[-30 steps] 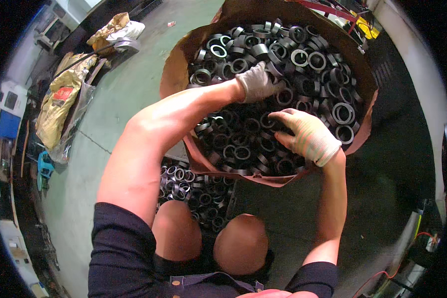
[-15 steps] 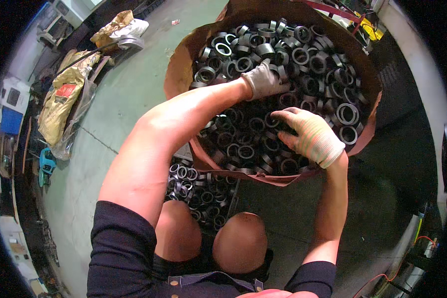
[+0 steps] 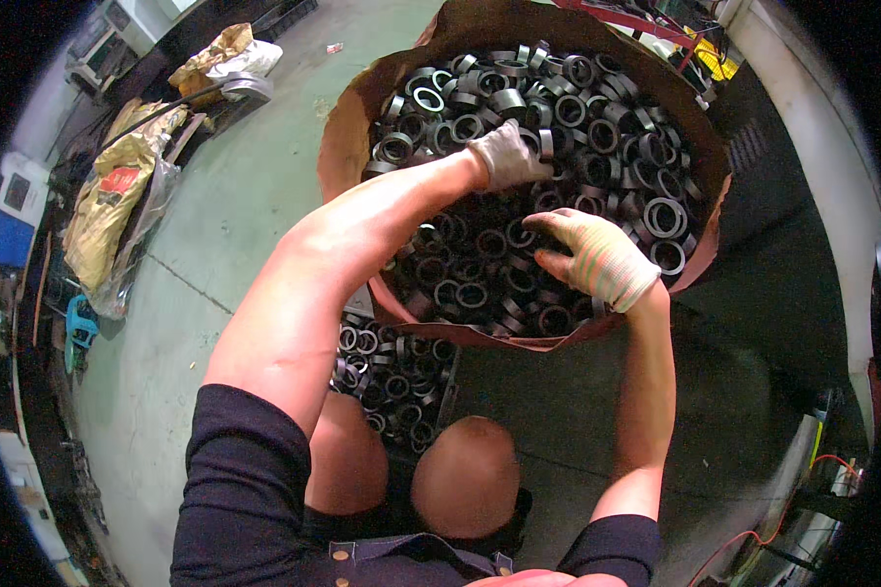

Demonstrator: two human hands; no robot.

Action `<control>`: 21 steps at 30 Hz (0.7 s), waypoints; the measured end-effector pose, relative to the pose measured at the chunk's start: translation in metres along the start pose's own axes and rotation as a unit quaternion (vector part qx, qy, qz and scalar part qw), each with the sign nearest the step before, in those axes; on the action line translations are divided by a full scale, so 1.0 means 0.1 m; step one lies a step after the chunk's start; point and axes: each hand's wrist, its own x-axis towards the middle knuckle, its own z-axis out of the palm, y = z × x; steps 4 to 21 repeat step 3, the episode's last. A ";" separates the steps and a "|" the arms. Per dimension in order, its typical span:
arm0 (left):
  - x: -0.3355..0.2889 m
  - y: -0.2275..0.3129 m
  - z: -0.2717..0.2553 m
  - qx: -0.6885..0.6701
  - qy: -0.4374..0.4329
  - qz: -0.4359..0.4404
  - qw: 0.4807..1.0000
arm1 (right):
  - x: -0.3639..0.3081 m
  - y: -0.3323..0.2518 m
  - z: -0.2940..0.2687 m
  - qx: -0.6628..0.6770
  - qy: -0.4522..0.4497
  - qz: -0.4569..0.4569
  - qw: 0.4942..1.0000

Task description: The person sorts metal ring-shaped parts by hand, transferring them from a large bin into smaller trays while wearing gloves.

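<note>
A large brown-lined sack (image 3: pixel 347 161) with its mouth spread wide holds a heap of dark metal rings (image 3: pixel 468 293). My left hand (image 3: pixel 507 157), in a pale work glove, reaches across into the middle of the heap with its fingers curled down. One ring (image 3: pixel 546 144) stands on edge beside those fingers; what they grip is hidden. My right hand (image 3: pixel 597 252), in a striped knitted glove with darkened fingertips, hovers over the near right part of the heap. Its thumb and fingers are apart, and nothing shows between them.
Below the sack, by my knees, a crate (image 3: pixel 450 391) holds more rings. Yellowish sacks (image 3: pixel 117 210) lie at the left with a clear plastic wrap, near a teal tool (image 3: pixel 80 323). A red metal frame (image 3: pixel 636 18) stands behind the sack. An orange cable (image 3: pixel 754 536) runs at the lower right.
The whole view has shifted a little, so the sack and its rings sit slightly further left. Both hands keep nearly the same place over the heap.
</note>
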 end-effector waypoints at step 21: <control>-0.04 -0.06 -0.05 -0.105 -0.002 -0.058 0.993 | -0.01 -0.06 -0.03 -0.001 -0.001 0.001 1.000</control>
